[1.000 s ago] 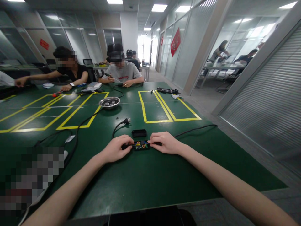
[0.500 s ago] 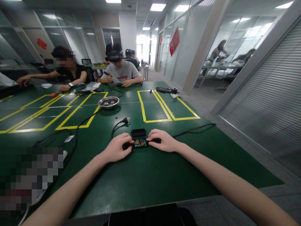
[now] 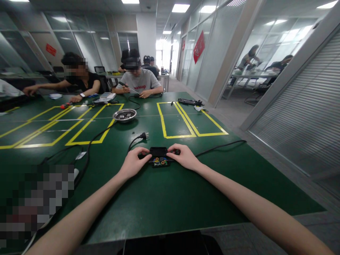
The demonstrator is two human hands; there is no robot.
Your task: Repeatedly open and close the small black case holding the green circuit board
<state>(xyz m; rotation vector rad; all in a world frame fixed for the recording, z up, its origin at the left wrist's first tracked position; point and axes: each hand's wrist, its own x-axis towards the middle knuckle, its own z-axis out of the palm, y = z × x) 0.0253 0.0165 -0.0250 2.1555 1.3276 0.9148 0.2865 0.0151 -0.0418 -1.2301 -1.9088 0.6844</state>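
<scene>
A small black plastic cover [image 3: 158, 151], with its hollow side showing, is pinched at its left end by my left hand [image 3: 135, 161]. My right hand [image 3: 183, 158] is closed on the cover's right end. Just in front of it lies the open black case with a circuit board [image 3: 160, 162], where copper-coloured coils and blue parts show. The cover's near edge overlaps the far edge of the case in this view. A black cable [image 3: 220, 145] runs off to the right behind my right hand, and a cord with a plug [image 3: 143, 135] curves behind my left hand.
A metal bowl [image 3: 124, 115] with metal parts stands on the green table [image 3: 170, 198]. Yellow tape outlines [image 3: 164, 120] mark its surface. A folded black tripod-like object [image 3: 190, 102] lies at the far edge. Two people sit across the table, one holding a screwdriver [image 3: 127, 86].
Both hands have shifted from the ends of the circuit-board case to the ends of the cover. The cover has come closer to the case. The view has moved slightly.
</scene>
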